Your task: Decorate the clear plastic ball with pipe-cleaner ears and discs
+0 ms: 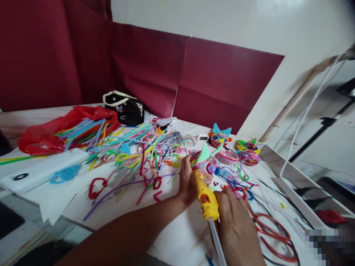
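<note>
My right hand [235, 221] is wrapped round a yellow hot glue gun [206, 197], with a clear glue stick [217, 240] sticking out of its back end. The gun's front end points at a colourful pipe-cleaner figure [205, 166] and partly covers it. My left hand [187, 181] grips that figure from the left side; mint-green pieces stand up on its top. Some of the left fingers are hidden behind the figure and the gun. Whether the nozzle touches the figure I cannot tell.
Loose pipe cleaners [133, 147] spread over the left and middle of the table. Two finished-looking pipe-cleaner figures [221, 136] stand at the back right. A red plastic bag [39, 138], a black pouch [129, 111], a white power bank-like block [47, 170] and an orange cable [274, 229] lie around.
</note>
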### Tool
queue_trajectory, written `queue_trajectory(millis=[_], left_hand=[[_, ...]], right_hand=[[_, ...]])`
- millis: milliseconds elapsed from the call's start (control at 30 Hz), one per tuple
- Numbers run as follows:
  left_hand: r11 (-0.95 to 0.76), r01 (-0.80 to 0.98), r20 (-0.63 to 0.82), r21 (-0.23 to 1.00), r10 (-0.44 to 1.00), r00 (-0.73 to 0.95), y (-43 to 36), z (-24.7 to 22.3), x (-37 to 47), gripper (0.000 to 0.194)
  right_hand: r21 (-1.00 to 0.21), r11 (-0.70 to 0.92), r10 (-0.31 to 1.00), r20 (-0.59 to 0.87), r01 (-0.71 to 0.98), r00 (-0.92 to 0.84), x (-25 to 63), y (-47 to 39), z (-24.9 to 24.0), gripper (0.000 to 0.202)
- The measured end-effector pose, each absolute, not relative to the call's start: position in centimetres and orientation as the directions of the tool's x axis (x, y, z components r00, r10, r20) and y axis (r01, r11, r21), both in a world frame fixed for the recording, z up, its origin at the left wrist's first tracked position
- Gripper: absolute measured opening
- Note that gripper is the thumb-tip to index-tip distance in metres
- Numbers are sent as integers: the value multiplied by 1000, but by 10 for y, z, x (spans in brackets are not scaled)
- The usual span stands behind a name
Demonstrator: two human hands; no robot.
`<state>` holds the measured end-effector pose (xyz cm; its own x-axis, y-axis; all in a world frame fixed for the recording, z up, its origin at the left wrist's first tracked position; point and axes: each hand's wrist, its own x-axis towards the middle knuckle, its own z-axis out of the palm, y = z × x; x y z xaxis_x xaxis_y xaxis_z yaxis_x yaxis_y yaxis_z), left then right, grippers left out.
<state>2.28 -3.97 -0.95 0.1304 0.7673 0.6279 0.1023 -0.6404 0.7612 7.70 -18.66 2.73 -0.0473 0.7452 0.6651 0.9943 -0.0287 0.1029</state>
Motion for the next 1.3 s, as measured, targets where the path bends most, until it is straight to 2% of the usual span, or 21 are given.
queue_trajectory(millis=[167,467,667,900,1133,1300], left_hand=[[-632,94,620,770,774,124,-41,-8,22,79],[-607,115,591,786,793,146,-41,-5,21,77],[-580,85,569,810,813,124,-41,-5,20,65],[-620,115,606,776,784,134,-41,-7,21,78],[-657,136,642,741,753,143,-41,-6,21,67],[-662,100,651,743,749,122,-39,-10,22,75]], right_hand=[[99,-32,750,660,995,-42,76,-187,28,15],[127,-45,743,667,991,-52,76,-185,33,16],[112,-42,739,672,993,-45,77,-184,32,17],[117,-47,748,663,992,-43,76,-186,30,16],[109,-14,740,670,994,-63,75,-186,31,16],[103,-9,743,666,995,-62,76,-186,29,16]])
